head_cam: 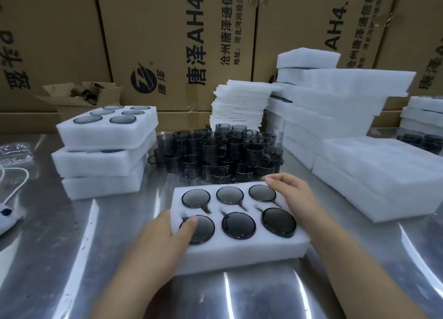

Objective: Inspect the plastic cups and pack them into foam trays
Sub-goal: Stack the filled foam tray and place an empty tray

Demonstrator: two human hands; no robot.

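The left hand point(163, 237) has its grip pinched on the full foam tray point(239, 254). Whether the right hand point(294, 199) has any grip on the far corner is unclear. Lifted level, the cups point(238, 225) should stay seated.

A packing warehouse: printed cardboard cartons point(172, 43) wall a steel table point(263, 294) stacked with foam trays point(354, 98).

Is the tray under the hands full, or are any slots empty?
Full. All six holes of the foam tray hold a dark cup, three per row; no bare hole shows.
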